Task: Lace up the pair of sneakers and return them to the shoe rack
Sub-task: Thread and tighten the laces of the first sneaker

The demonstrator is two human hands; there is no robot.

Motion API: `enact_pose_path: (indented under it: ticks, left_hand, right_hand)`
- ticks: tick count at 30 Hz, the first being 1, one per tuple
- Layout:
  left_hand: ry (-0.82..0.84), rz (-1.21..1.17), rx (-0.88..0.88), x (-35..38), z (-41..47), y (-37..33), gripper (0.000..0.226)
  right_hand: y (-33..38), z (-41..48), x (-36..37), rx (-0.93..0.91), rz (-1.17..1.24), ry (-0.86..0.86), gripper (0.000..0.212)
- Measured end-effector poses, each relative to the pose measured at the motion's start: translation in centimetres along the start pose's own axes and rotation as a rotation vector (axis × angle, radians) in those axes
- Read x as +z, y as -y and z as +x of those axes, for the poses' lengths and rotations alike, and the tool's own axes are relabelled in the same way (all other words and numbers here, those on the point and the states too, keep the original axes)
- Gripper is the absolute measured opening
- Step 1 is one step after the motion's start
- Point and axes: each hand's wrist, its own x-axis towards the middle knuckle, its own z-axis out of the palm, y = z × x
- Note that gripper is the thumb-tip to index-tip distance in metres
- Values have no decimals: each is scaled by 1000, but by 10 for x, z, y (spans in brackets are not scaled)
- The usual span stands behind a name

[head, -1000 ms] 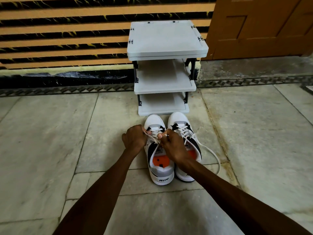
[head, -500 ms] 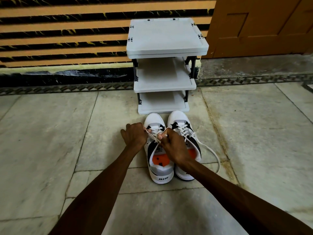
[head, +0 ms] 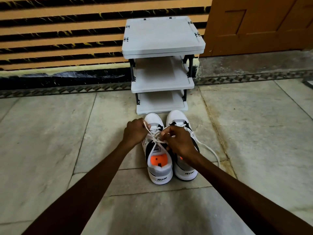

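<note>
Two white and black sneakers stand side by side on the floor, toes toward the rack. The left sneaker (head: 159, 168) shows an orange insole. My left hand (head: 135, 131) grips one end of its white lace (head: 155, 139), pulled up and to the left. My right hand (head: 179, 141) pinches the other end over the tongue, where the two ends cross. The right sneaker (head: 185, 170) is partly hidden under my right wrist; its loose lace (head: 212, 152) trails on the floor to the right. The grey three-shelf shoe rack (head: 162, 53) stands just beyond the toes.
A striped orange and black wall (head: 59, 39) runs behind the rack. A brown wooden door (head: 262, 26) is at the upper right. Marble floor tiles (head: 47, 141) spread left and right of the sneakers.
Both hands stay on the left sneaker's lace. The two ends now cross over the tongue and look pulled tighter. My right hand has shifted slightly over the tongue.
</note>
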Motion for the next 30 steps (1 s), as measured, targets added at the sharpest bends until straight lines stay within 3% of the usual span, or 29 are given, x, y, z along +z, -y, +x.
enact_pose_path:
  ticks: [1, 5, 8, 11, 14, 20, 27, 30]
  left_hand:
    - [-25, -28, 34, 1, -2, -6, 10]
    - [-64, -66, 159, 7, -7, -31, 16]
    - [33, -19, 225, 13, -11, -42, 9]
    - [170, 162, 187, 18, -15, -45, 20]
    - [249, 314, 125, 20, -24, -48, 34]
    - [189, 319, 89, 26, -37, -50, 39]
    - [159, 327, 69, 22, -37, -44, 41]
    - [164, 376, 93, 21, -38, -44, 39]
  right_hand:
    - [-4, 2, -1, -45, -64, -68, 15]
    - [-16, 10, -17, -148, -413, -241, 18]
    - [-22, 12, -30, -55, -710, -181, 31]
    - [-31, 16, -36, 64, -655, -1, 46]
    - [-34, 15, -36, 100, -626, 48, 52]
    - [-35, 14, -36, 74, -578, 44, 52]
    - [-42, 12, -40, 37, -598, 60, 76]
    - [-41, 9, -40, 23, -592, 57, 69]
